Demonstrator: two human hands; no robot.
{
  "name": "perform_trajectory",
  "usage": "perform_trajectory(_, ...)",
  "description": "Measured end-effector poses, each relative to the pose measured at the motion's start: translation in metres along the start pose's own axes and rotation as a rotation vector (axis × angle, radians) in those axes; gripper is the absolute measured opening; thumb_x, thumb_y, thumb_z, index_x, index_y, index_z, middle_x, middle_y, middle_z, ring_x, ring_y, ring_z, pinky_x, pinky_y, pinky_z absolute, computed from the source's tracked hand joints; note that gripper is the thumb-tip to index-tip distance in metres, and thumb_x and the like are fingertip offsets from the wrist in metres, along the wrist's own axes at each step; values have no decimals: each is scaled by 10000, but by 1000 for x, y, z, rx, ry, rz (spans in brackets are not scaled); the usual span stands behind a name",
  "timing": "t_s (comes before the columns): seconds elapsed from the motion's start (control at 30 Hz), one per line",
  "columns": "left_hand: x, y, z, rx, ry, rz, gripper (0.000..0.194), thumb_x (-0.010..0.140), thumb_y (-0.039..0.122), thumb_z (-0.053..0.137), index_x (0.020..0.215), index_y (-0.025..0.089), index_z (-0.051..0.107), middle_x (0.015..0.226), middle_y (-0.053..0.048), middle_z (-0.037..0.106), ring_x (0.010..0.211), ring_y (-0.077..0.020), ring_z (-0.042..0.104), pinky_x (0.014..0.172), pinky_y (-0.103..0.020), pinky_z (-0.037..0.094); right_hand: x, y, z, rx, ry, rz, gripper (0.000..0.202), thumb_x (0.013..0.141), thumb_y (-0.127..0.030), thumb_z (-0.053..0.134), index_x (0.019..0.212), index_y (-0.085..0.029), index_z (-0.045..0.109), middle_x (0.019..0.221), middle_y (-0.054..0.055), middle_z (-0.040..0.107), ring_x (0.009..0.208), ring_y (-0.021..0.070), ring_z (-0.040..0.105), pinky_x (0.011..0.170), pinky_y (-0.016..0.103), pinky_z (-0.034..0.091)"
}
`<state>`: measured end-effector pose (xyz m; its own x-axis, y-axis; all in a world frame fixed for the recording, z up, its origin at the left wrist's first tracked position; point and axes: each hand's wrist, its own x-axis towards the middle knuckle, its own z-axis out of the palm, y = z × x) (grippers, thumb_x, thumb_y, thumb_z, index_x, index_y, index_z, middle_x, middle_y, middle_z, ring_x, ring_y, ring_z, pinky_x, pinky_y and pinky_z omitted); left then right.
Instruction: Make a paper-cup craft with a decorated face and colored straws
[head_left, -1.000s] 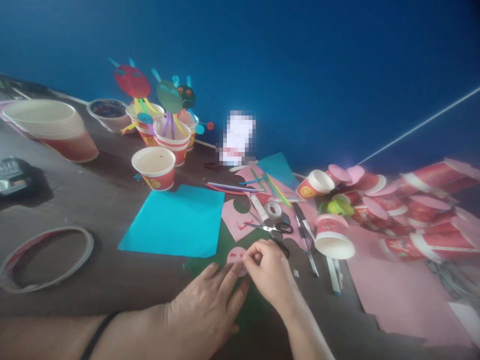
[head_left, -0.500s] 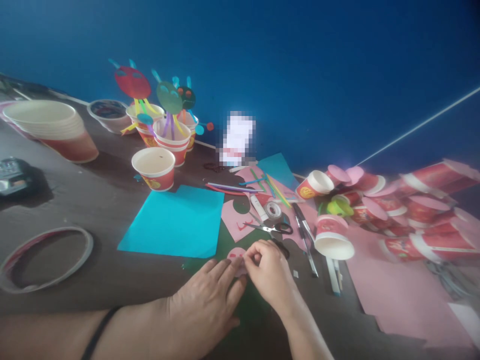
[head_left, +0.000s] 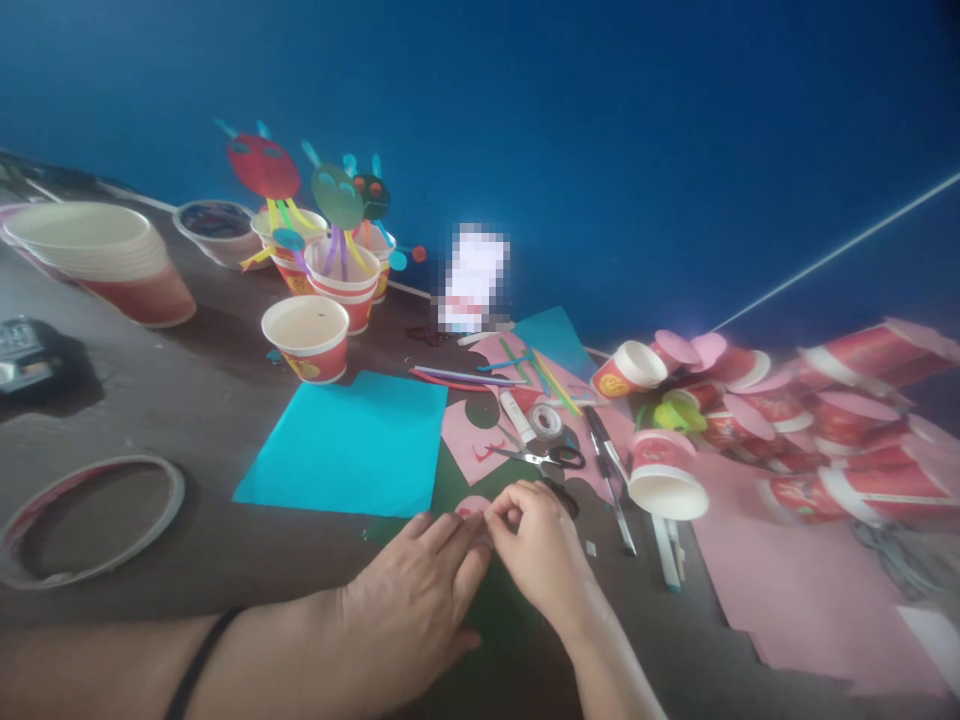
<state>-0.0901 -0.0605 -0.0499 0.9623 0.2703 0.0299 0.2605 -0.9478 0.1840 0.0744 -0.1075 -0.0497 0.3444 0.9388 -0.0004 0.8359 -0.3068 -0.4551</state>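
Observation:
A small pink paper circle (head_left: 472,506) with darker pink spots lies on a dark green sheet (head_left: 506,610), mostly covered by my hands. My left hand (head_left: 416,600) rests over it, fingers stretched out and pressing on its near part. At the circle's right edge my right hand (head_left: 536,545) has thumb and forefinger pinched together; whatever is between them is hidden. Just beyond the hands are black-handled scissors (head_left: 544,458), pink paper with cut-outs (head_left: 469,450), a glue stick (head_left: 517,415) and a roll of tape (head_left: 545,422).
A bright blue sheet (head_left: 352,440) lies left of the hands, with a paper cup (head_left: 306,340) behind it. Cups with paper figures (head_left: 341,280) stand farther back. A large ring (head_left: 176,490) is at left; pens (head_left: 611,480) and red cups (head_left: 667,475) are at right.
My left hand has shifted slightly up and over the pink circle, covering more of it. My right hand stays in nearly the same pinch.

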Motion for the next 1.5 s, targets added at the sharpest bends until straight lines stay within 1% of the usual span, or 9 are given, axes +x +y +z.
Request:
perform_trajectory(0.23, 3, 0, 0, 60, 24, 25, 664, 808, 598, 469, 1253, 105, 500, 1307, -173, 515, 1186, -322, 421, 928, -460, 299, 0, -2, -1, -19, 19, -31, 156, 761, -142, 553, 621, -197, 512, 637, 1, 536, 679, 167, 516, 658, 275, 389)
perform_trajectory(0.4, 5, -1, 1, 56, 14, 37, 687, 795, 638, 445, 1231, 113, 525, 1312, -168, 511, 1195, -321, 406, 944, -466, 276, -4, 2, -3, 42, 11, 4, 28, 748, -173, 554, 763, -196, 547, 643, -10, 527, 649, 162, 528, 626, 265, 392)
perform_trajectory(0.6, 3, -2, 2, 33, 16, 54, 694, 805, 644, 416, 1255, 124, 503, 1344, -165, 478, 1225, -325, 379, 949, -455, 269, -11, 8, -4, 110, 5, -70, 178, 738, -67, 478, 823, -201, 557, 693, -8, 560, 675, 157, 523, 649, 259, 382)
perform_trajectory(0.8, 5, -3, -2, -4, -17, 58, 684, 806, 624, 440, 1248, 106, 501, 1280, -164, 532, 1200, -333, 407, 945, -469, 288, -13, 3, -4, 127, -35, -116, 173, 792, -85, 496, 838, -219, 596, 689, -12, 563, 689, 167, 510, 677, 271, 369)
perform_trajectory(1.03, 2, -3, -7, -2, -13, 61, 713, 824, 597, 440, 1317, 83, 413, 1352, -194, 455, 1217, -343, 405, 947, -466, 317, -13, 7, -4, 128, 32, -126, 219, 771, -35, 470, 796, -200, 610, 716, 4, 600, 722, 177, 534, 692, 281, 372)
perform_trajectory(1.13, -3, -2, -9, 3, -5, 79, 636, 848, 567, 424, 1281, 101, 444, 1368, -188, 434, 1211, -331, 420, 957, -460, 321, -15, 9, -4, 133, 53, -189, 249, 783, -36, 460, 798, -202, 645, 727, 13, 614, 738, 178, 549, 705, 286, 374)
perform_trajectory(1.27, -6, -2, -11, 10, -24, 93, 550, 869, 552, 396, 1187, 120, 515, 1306, -170, 498, 1173, -319, 465, 957, -468, 334, -17, 9, -4, 102, 11, -240, 316, 797, -41, 464, 914, -234, 685, 737, 13, 639, 730, 177, 568, 713, 291, 372)
perform_trajectory(1.33, -6, -3, -13, 10, -36, 87, 545, 864, 561, 399, 1165, 127, 528, 1254, -158, 542, 1146, -313, 488, 952, -472, 344, -17, 8, -4, 120, 34, -226, 332, 803, -39, 451, 940, -228, 688, 742, 15, 644, 723, 171, 572, 708, 285, 373)
perform_trajectory(1.5, -6, -1, -17, 23, -36, 93, 568, 855, 565, 420, 1209, 129, 504, 1216, -138, 571, 1119, -306, 506, 947, -472, 357, -16, 7, -3, 124, 61, -258, 340, 804, -45, 447, 944, -230, 694, 718, 8, 638, 700, 161, 569, 700, 274, 368)
